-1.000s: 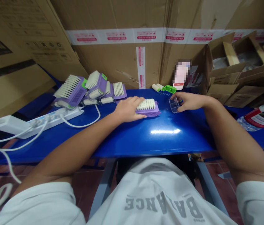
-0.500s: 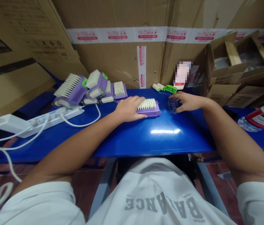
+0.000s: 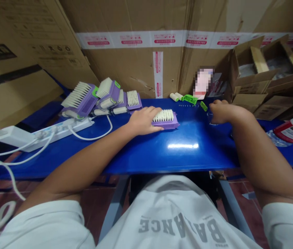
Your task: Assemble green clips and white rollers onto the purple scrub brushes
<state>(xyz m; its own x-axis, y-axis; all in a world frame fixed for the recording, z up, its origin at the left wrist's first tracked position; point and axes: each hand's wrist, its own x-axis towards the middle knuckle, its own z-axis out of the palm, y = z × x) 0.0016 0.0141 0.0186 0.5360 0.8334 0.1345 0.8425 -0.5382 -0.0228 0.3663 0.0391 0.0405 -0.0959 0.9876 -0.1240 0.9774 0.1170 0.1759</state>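
My left hand (image 3: 145, 121) grips the left end of a purple brush (image 3: 166, 123) lying on the blue table, its cream bristles upward and fingers over the bristles. Farther right, my right hand (image 3: 218, 111) curls down over a small clear plastic box (image 3: 212, 121), mostly hidden beneath it. Just left of those fingers lies a small green piece (image 3: 203, 106). Behind it are a larger green plastic part (image 3: 189, 99), a row of tiny screws (image 3: 186, 105) and two cream rollers (image 3: 175, 97).
Several more purple brushes (image 3: 90, 100) are piled at back left beside a white power strip (image 3: 55, 133) with cables. A phone (image 3: 202, 83) leans against the cardboard (image 3: 125, 65). Open cartons (image 3: 252, 100) and a labelled clear container (image 3: 292, 129) stand at the right.
My right hand has moved right, taking the clear box with it. The small green piece now shows on the table. My left hand and the brush have stayed in place.
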